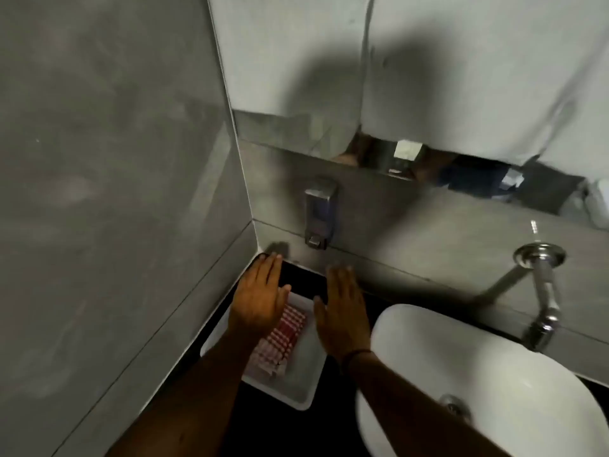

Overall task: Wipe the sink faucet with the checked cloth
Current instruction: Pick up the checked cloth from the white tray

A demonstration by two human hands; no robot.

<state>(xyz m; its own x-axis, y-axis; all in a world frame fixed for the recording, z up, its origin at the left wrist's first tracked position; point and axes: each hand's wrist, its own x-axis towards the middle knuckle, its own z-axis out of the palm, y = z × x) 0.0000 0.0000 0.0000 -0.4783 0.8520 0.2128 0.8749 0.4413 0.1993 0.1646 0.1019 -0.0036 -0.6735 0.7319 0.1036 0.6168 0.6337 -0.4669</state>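
Both hands flat, fingers spread, holding nothing: left hand (260, 300) over cloth (280, 341) in tray (296, 394), right hand (342, 311) beside it. Faucet (543, 291) well apart, over sink (494, 374).

A dark, nearly black surface (333, 420) is running along the grey tiled walls into the corner. 2 things are sitting directly on it. A white rectangular tray (298, 387) is lying near the corner, turned at an angle to the walls, and is carrying a folded red-and-white checked cloth (280, 344) inside it. Just beside the tray, to its right, a white oval basin (461, 364) is resting on the surface, with a metal drain (456, 405) showing at its bottom. A narrow strip of bare surface is showing between tray and basin.
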